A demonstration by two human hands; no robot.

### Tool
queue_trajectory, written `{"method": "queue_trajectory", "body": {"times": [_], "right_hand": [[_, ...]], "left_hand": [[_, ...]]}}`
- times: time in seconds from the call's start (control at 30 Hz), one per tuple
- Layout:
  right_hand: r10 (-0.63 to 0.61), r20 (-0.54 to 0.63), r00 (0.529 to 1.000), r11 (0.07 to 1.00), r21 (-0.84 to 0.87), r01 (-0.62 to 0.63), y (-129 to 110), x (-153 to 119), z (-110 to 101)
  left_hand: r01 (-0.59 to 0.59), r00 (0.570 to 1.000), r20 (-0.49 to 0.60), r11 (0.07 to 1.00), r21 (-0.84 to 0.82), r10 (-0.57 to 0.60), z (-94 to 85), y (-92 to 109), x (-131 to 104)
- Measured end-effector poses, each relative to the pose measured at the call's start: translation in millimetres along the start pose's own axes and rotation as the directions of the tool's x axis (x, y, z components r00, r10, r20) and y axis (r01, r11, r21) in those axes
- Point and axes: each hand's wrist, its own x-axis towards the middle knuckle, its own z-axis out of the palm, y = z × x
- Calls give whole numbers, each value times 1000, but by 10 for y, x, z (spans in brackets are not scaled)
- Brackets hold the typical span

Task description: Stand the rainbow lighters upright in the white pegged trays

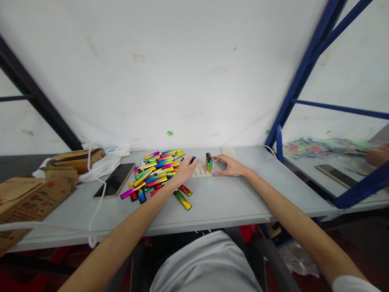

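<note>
My left hand is closed at the right edge of a loose pile of shiny multicoloured lighters. The dark blue end of a lighter shows at its fingertips; the rest is hidden by the hand. A pale tray with rows of round holes lies just right of this hand. A few lighters with black tops stand upright at the tray's right end. Beside them, my right hand is open, thumb and fingers apart, with its fingertips close to the standing lighters. Whether they touch cannot be made out.
Another holed tray lies against the wall. A phone, a torn cardboard box and a white cable are at left. Blue metal posts rise at right; beyond them are another phone and a person's hand.
</note>
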Motion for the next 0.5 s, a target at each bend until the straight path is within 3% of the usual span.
{"method": "queue_trajectory", "body": {"times": [0.23,0.5], "right_hand": [[-40,-42,998,995,-88,36,-72,122,198],[-41,-35,999,991,-129,36,-87,124,213]], "left_hand": [[-3,1000,-6,999,33,4,-14,-11,0],[-71,997,11,994,88,71,0,-1,-11]]}}
